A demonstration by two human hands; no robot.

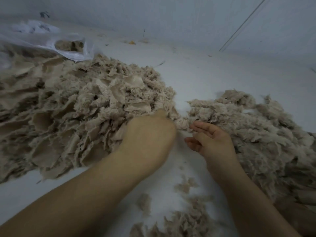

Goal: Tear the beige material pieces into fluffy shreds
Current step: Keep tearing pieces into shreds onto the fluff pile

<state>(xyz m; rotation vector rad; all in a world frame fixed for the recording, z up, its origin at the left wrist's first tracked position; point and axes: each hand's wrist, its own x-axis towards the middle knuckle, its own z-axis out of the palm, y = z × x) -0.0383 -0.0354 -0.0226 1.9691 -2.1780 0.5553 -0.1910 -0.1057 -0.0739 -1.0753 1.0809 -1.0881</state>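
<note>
The biggest thing in my view is the heap of beige material pieces (68, 113), spread across the left half of the surface, still mostly flat, ragged-edged scraps. To the right lies the smaller pile of fluffy shreds (256, 130), looser and woollier, with a few stray tufts (184, 185) scattered between my forearms.

My left hand (147, 139) is at the near edge of the heap, back of the hand up and fingers tucked under out of sight; they seem to close on a piece, but I cannot tell for certain. My right hand (212, 141) sits just beside it, palm turned inward, fingers loosely spread and holding nothing, fingertips close to a strand of fluff that bridges the two piles.

I judge this to be the pick-up between tears: one piece is being drawn from the heap. The next move calls for the right hand to take the opposite edge, then both to pull apart and tease the fibres loose. Much of the heap remains untorn.

The white surface (213, 74) is pale and smooth, dotted with small dark specks. A clear plastic bag (42, 40) with more beige scraps inside lies at the far left. A plain pale wall (171, 14) rises behind.
</note>
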